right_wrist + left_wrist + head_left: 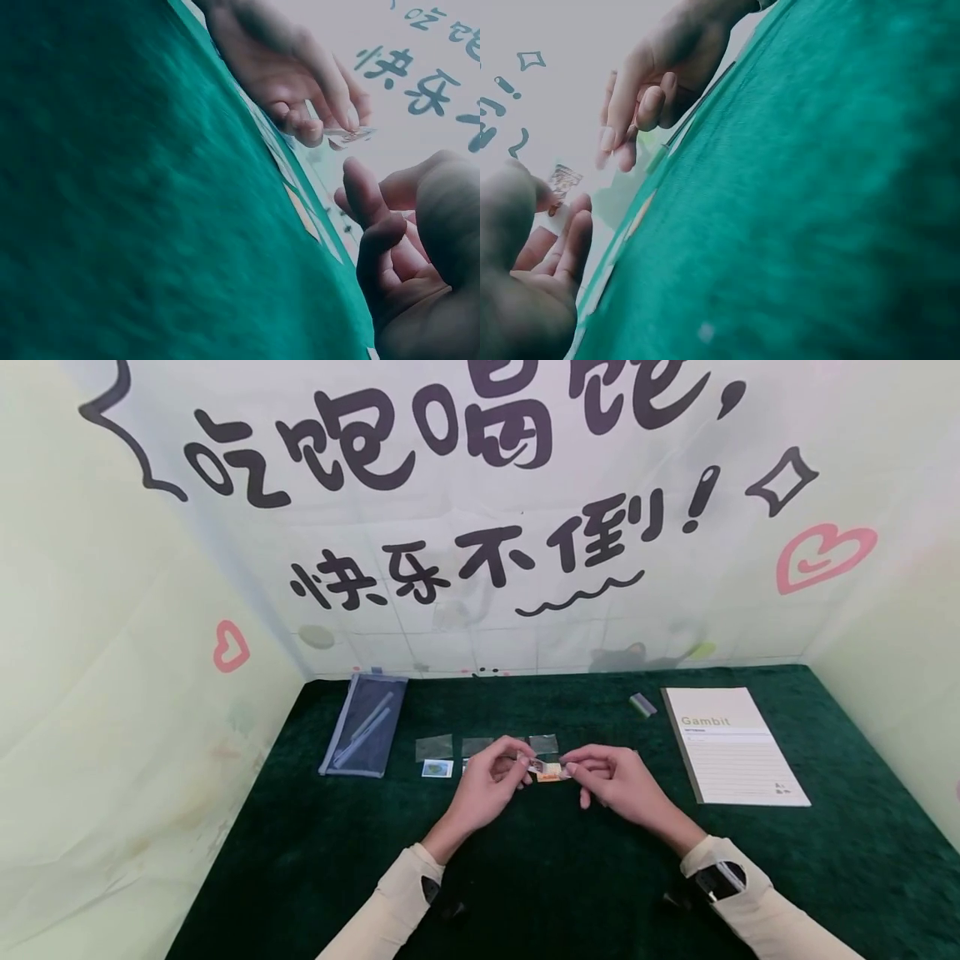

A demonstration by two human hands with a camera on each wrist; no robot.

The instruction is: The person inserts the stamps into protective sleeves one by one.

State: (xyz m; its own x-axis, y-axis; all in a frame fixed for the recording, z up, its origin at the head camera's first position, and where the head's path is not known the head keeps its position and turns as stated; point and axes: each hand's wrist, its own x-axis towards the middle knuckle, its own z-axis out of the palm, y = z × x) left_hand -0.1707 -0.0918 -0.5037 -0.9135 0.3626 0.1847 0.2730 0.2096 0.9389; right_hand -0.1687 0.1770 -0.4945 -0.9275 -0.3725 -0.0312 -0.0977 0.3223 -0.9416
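Both hands meet at the table's middle: the left hand [487, 785] pinches the small printed card [542, 766] at its left end (fingers curled), its long axis running left-right toward the right hand [611, 781], whose fingertips seem just apart from it.

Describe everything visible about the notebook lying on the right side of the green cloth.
The notebook is a thin rectangular pad with a pale cream cover, the word "Gambit" printed near its top and faint ruled lines below. A darker spine runs down its left edge. It lies flat and closed on the green cloth, slightly angled, right of both hands. Nothing touches it; a small eraser-like block sits just beyond its top-left corner.
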